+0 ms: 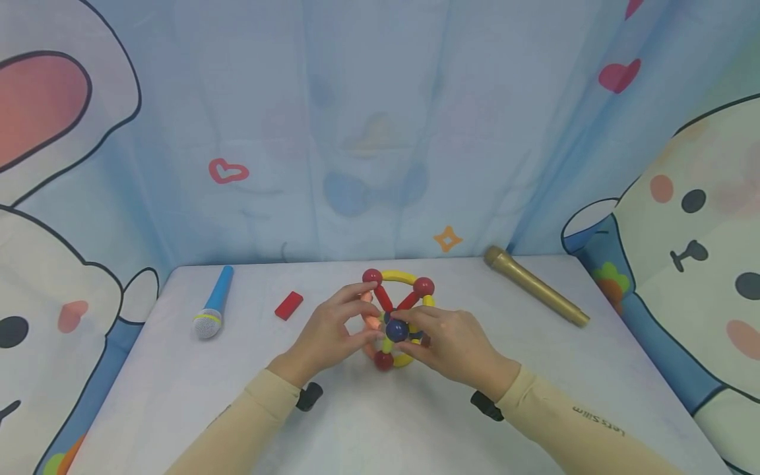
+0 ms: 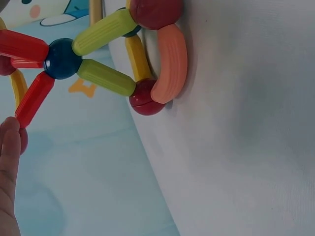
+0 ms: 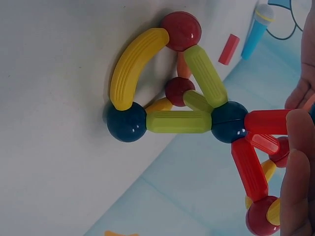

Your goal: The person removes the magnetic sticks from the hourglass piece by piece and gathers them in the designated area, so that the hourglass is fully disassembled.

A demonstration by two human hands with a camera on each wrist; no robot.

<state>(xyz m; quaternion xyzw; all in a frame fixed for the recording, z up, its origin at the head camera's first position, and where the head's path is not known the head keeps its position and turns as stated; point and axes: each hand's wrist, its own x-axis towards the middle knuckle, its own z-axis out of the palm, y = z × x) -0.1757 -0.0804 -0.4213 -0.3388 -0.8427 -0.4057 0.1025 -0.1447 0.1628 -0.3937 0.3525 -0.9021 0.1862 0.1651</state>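
A magnetic stick-and-ball model [image 1: 384, 359] stands on the table, its upper and lower rings of curved rods joined by straight red and green rods at a middle blue ball [image 3: 229, 122]. My left hand [image 1: 326, 333] is at the model's upper left, fingers and thumb around an orange curved rod [image 1: 371, 322]; one finger touches an upper red ball [image 1: 372, 276]. My right hand [image 1: 457, 346] pinches the upper blue ball [image 1: 397, 330] nearest me between thumb and fingers. In the left wrist view, left fingers [image 2: 9, 157] reach the end of a red rod [image 2: 34, 99].
To the left lie a blue toy microphone [image 1: 215, 303] and a small red block [image 1: 289, 306]. A gold tube-shaped microphone body [image 1: 537, 286] lies at the back right. Behind the white table [image 1: 380, 422] hangs a blue printed curtain [image 1: 368, 132].
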